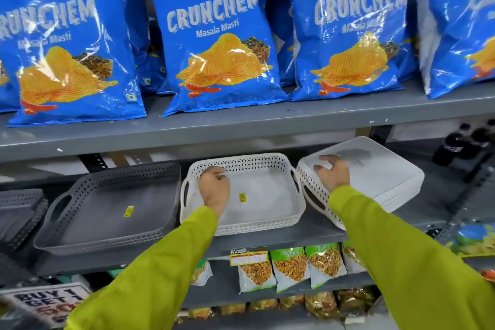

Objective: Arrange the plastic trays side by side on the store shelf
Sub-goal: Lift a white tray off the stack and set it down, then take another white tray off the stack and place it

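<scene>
On the grey middle shelf (316, 230) a white perforated tray (265, 195) with cut-out handles lies flat. My left hand (214, 189) grips its back left rim. To its right a stack of white trays (380, 171) is tilted, bottom side up, its near edge on the shelf. My right hand (333, 171) rests on the upper left of this stack with fingers curled over the edge. Left of the white tray sits a grey tray (107, 211) with a yellow sticker, and part of another grey tray (18, 211) shows at the far left.
The shelf above (241, 126) holds several blue chip bags (217, 40). Dark bottles (460, 144) stand at the back right of the middle shelf. Below, snack packets (292, 268) and a price tag (249, 256) line the lower shelves. A sale sign (45, 300) is at the bottom left.
</scene>
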`<state>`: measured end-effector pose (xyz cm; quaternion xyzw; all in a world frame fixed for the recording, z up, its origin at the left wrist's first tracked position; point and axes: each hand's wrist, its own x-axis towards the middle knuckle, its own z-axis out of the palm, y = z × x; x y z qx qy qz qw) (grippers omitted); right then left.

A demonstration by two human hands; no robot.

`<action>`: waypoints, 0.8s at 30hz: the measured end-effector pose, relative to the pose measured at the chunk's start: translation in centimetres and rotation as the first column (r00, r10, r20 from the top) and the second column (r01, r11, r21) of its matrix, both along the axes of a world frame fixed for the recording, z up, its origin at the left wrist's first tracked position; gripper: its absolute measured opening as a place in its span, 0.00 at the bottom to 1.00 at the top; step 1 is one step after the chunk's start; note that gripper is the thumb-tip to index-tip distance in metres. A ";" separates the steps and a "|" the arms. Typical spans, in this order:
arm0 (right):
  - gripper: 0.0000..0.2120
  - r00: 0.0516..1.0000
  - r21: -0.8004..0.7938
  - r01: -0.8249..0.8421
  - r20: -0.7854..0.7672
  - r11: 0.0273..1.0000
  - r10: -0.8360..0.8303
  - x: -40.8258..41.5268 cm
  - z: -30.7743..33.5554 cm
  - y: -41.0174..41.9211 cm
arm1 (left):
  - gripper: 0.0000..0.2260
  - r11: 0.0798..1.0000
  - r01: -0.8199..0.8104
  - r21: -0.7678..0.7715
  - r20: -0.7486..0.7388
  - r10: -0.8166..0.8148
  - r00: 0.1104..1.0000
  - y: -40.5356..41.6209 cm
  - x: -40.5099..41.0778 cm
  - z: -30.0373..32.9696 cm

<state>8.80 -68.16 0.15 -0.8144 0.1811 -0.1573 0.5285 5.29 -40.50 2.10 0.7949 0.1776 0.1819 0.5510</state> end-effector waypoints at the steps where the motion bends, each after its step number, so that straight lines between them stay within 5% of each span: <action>1: 0.14 1.000 -0.042 0.006 0.008 0.999 -0.006 0.1 0.2 -1.7 | 0.14 0.999 0.042 0.016 -0.013 -0.042 0.999 -1.4 0.3 -0.1; 9: 0.19 0.971 -0.297 0.017 -0.224 0.955 -0.087 1.8 0.5 -17.5 | 0.13 0.922 0.383 -0.054 -0.253 -0.383 0.888 -15.9 3.0 -0.2; 12: 0.23 0.940 -0.294 -0.087 -0.340 0.952 -0.019 3.0 0.1 -22.4 | 0.15 0.852 0.523 -0.038 -0.477 -0.475 0.739 -20.7 2.5 0.2; 14: 0.35 0.902 -0.284 -0.163 -0.431 0.945 0.026 3.8 -0.2 -24.4 | 0.17 0.806 0.592 -0.005 -0.590 -0.480 0.649 -22.9 2.2 0.1; 19: 0.63 0.807 -0.275 -0.307 -0.583 0.911 0.096 6.5 -1.8 -28.1 | 0.31 0.850 0.525 -0.037 -0.680 -0.407 0.611 -24.9 3.8 -1.4; 24: 0.54 0.773 -0.072 -0.296 -0.604 0.952 0.195 6.7 -2.2 -29.2 | 0.32 0.864 0.329 -0.381 -0.579 -0.501 0.643 -26.1 4.6 -2.2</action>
